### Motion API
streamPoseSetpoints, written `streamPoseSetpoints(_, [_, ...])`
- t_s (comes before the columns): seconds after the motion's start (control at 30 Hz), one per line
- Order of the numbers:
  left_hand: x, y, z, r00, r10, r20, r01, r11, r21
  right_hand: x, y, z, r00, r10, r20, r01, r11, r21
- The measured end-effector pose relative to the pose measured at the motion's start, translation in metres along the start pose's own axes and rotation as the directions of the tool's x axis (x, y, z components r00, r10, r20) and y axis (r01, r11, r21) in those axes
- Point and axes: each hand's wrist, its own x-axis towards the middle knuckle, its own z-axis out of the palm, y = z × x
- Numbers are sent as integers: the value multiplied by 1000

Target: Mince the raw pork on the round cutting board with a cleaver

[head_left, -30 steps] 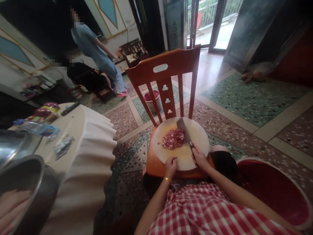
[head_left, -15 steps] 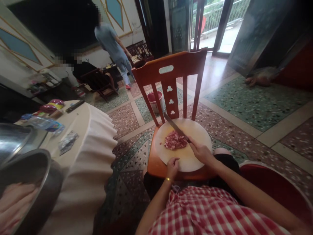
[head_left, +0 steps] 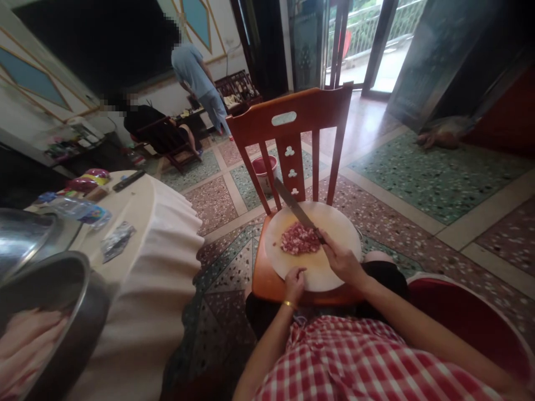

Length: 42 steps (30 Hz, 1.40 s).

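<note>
My right hand (head_left: 343, 260) is closed round the handle of a cleaver (head_left: 295, 206). Its long blade slants up and to the left, over a heap of chopped red meat (head_left: 298, 239) with pale fatty bits. The meat lies on a round white cutting board (head_left: 334, 223), and the board rests on the seat of a wooden chair (head_left: 261, 267). At the board's near left edge my left hand (head_left: 295, 284) is closed with its fingers curled over the rim, beside the meat and apart from the blade. A gold band circles that wrist.
To the left, a cloth-covered table (head_left: 146, 234) bears a metal basin (head_left: 83, 301) of pale meat, a plastic bottle (head_left: 79, 209) and another knife (head_left: 129, 181). A red tub (head_left: 460, 317) stands at right. Behind the chair is a bucket (head_left: 263, 172). Two people are farther back.
The cleaver has risen slightly, its tip now higher and farther left over the board. My left hand stays in place. The standing person in blue has moved a little right.
</note>
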Motion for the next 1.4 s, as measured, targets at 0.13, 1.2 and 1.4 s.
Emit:
streamPoseSetpoints(0.13, [0,0,0,1000,6,-6,-6,1000,-3,-7,15,13,972,150,179,-132,985,-107])
streamPoseSetpoints(1.2, [-4,7,-2,999,49,0,-49,999,10,-11,11,5,986,106,128,-94,991,-96])
streamPoseSetpoints(1.4, [-3,8,-2,999,49,12,-49,998,37,-8,14,-7,984,169,54,-159,976,-148])
